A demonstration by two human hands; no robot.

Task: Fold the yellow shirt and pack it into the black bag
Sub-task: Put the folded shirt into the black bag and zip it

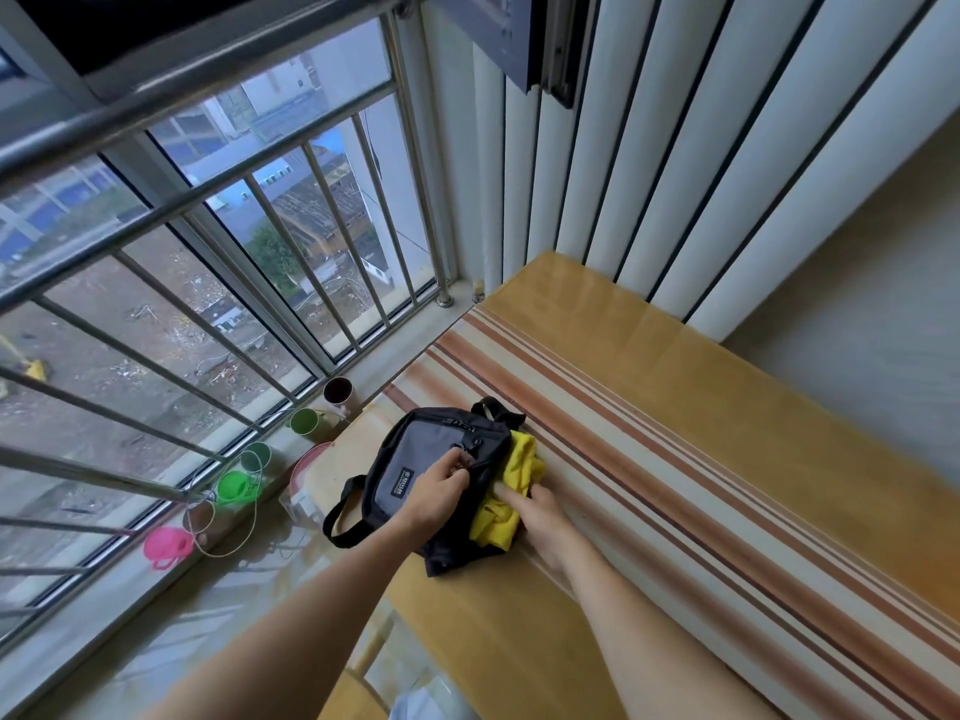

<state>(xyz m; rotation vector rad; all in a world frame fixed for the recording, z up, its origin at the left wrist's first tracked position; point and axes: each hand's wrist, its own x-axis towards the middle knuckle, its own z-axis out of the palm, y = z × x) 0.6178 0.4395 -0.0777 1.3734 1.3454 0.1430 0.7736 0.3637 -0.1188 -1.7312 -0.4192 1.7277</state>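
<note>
both forearms reach forward over the desk (727,407). the left hand (439,493) lies on top of the black bag (431,459), fingers curled and pinching the bag's upper edge near the zipper, wrist bent down. the right hand (535,506) sits just beside it, fingers pressed into the yellow shirt (511,491) and gripping the bunched cloth. the shirt is crumpled and lies partly tucked in the bag's open right side, with much of it spilling out onto the striped surface. how far in it goes cannot be told. along the windowsill (171,605) stand a dark cup (338,392), green cups (304,422) and a pink one (165,547).
</note>
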